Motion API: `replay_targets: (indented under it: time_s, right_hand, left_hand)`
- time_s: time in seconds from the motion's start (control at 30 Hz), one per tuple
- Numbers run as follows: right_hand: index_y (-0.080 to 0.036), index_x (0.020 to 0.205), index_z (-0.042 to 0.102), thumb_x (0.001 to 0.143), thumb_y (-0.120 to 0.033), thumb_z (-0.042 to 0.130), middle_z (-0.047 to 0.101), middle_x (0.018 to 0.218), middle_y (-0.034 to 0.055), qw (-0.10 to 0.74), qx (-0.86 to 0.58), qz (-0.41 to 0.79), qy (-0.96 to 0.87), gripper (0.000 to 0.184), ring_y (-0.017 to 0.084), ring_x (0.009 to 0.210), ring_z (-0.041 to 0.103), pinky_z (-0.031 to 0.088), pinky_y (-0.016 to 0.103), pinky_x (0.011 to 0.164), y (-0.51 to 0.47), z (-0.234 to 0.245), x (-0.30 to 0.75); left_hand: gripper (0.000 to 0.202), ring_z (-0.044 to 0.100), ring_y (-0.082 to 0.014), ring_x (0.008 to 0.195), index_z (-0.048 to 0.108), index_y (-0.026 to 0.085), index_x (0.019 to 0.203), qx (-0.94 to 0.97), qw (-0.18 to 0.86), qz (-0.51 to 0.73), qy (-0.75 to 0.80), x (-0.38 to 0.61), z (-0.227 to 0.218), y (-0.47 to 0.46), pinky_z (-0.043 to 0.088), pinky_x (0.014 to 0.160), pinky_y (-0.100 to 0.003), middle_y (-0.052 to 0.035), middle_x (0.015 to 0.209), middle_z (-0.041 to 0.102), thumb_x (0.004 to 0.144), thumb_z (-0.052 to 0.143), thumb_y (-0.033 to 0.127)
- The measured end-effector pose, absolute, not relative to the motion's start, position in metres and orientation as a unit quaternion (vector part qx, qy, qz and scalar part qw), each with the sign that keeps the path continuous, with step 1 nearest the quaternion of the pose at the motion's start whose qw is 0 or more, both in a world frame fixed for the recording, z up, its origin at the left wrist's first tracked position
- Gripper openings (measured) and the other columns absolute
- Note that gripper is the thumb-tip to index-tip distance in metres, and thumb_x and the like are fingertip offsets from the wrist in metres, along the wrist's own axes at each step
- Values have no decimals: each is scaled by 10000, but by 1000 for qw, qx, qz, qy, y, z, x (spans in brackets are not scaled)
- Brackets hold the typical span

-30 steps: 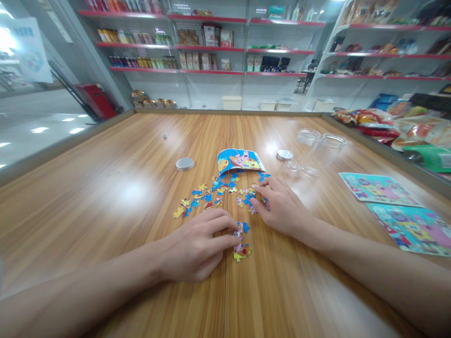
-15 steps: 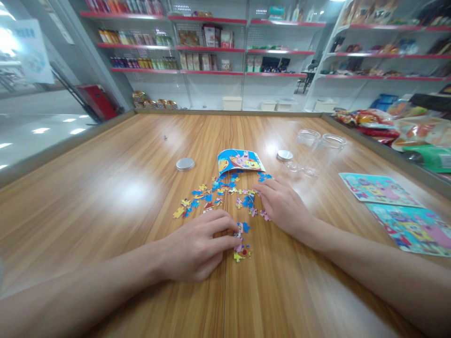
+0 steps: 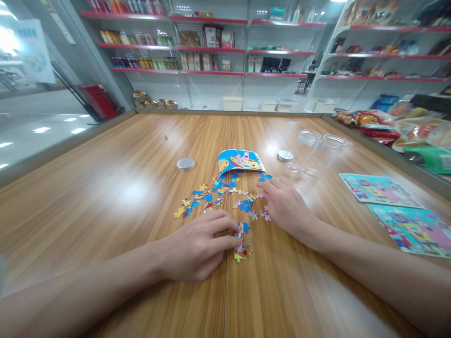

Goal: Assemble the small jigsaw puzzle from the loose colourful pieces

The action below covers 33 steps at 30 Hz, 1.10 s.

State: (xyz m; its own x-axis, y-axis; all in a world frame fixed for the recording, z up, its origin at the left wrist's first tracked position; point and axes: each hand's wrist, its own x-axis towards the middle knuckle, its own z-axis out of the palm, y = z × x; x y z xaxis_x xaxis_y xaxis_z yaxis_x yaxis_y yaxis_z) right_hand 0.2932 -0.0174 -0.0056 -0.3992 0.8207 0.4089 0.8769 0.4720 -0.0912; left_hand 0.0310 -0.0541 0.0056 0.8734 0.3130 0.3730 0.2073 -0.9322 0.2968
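Loose jigsaw pieces (image 3: 218, 197) in blue, yellow and pink lie scattered on the wooden table (image 3: 105, 188). My left hand (image 3: 197, 244) rests palm down, its fingertips pressed on a small joined cluster of pieces (image 3: 241, 241). My right hand (image 3: 287, 204) lies over the right side of the scatter, fingers bent, fingertips touching pieces near its far edge. A curled cartoon picture sheet (image 3: 239, 160) sits just behind the pieces.
Two round metal lids (image 3: 185, 164) (image 3: 285, 155) and two clear jars (image 3: 319, 150) lying on their sides stand behind the scatter. Two cartoon puzzle sheets (image 3: 394, 206) lie at the right. Snack bags (image 3: 405, 126) line the right edge; stocked shelves fill the background.
My right hand has slid right and slightly back across the scatter, shifting a few pieces. My left hand has stayed on the joined cluster.
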Motion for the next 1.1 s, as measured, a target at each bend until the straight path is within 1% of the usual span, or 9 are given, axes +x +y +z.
replay_targets:
  time_s: [0.1,0.17,0.2,0.43,0.67,0.8,0.9,0.93,1.1]
  right_hand:
    - [-155,1058,695,941,-207,542,647,979,123,216,-541,-89,-808,199,291,976,566,455,412,865,-20,-3,291]
    - [-174,982,706,943,-296,574,630,944,113,221,-556,-84,-797,184,286,948,568,459,409,853,-21,-2,290]
    - [-183,958,707,938,-310,586,625,936,105,221,-558,-77,-796,177,279,938,570,461,403,850,-21,-2,290]
    - [-185,843,665,921,-229,626,626,916,95,204,-562,-50,-800,97,262,935,577,454,378,842,-17,-3,291]
    - [-178,831,613,894,-188,658,635,905,86,226,-544,-46,-807,78,256,915,577,440,368,822,-15,-3,292]
    - [-181,819,591,900,-158,634,652,876,67,227,-537,-24,-812,95,237,875,583,434,351,798,-15,-3,291]
    - [-175,907,616,909,-199,630,673,911,77,230,-539,-21,-810,29,241,886,590,430,360,813,-16,-3,291]
    - [-176,927,623,910,-223,633,675,927,84,229,-543,-27,-807,51,246,896,590,428,369,825,-16,-3,291]
    - [-197,805,623,907,-277,645,663,881,78,218,-557,-26,-801,132,243,875,584,424,373,810,-16,-3,293]
  left_hand:
    - [330,580,-242,1042,648,155,1108,959,125,217,133,31,6,-55,516,909,-427,-124,1149,636,822,541,29]
    - [326,579,-240,1037,648,153,1112,959,127,218,133,31,6,-55,517,908,-428,-124,1148,637,828,542,34]
    - [326,579,-240,1035,648,153,1114,959,127,217,133,30,6,-55,517,907,-428,-123,1147,637,829,542,35]
    - [341,581,-241,1045,648,160,1119,959,124,214,135,30,6,-55,520,913,-430,-124,1150,635,824,538,30]
    - [345,576,-244,1054,647,152,1121,959,125,215,135,29,5,-55,516,921,-434,-127,1161,630,823,534,21]
    - [329,580,-243,1059,650,160,1096,959,123,215,136,30,4,-54,520,927,-432,-123,1156,631,816,545,25]
    - [324,582,-244,1057,651,161,1090,959,124,216,136,30,3,-54,521,926,-434,-124,1154,632,814,546,28]
    - [325,582,-245,1057,651,160,1092,959,125,216,135,30,4,-54,521,924,-435,-125,1157,632,814,545,28]
    - [344,591,-245,1033,648,168,1104,958,121,238,108,30,7,-54,533,878,-427,-133,1135,647,816,529,24]
